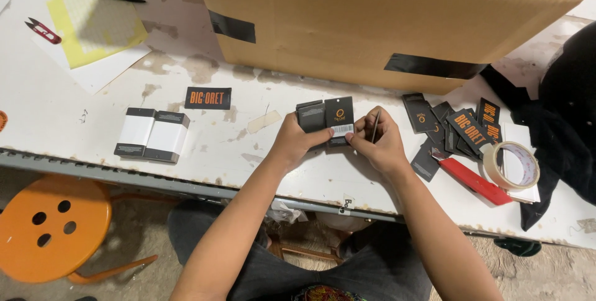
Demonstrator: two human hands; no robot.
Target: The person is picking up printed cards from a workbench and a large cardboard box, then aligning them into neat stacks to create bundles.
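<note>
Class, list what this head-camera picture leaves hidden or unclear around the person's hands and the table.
- Cardboard box: its top and contents are cut off by the upper edge.
- Thin dark item in the right hand: fingers cover most of it.
- Lower tags in the stack held by the left hand: covered by the top tag.
- Pile of tags: lower ones overlapped.

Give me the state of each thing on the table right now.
Left hand: holding dark tags.
Right hand: pinching a thin tool.
Tag pile: loose, scattered.
Two bundles: wrapped, side by side.
Tape roll: lying flat.
Box: taped.
</note>
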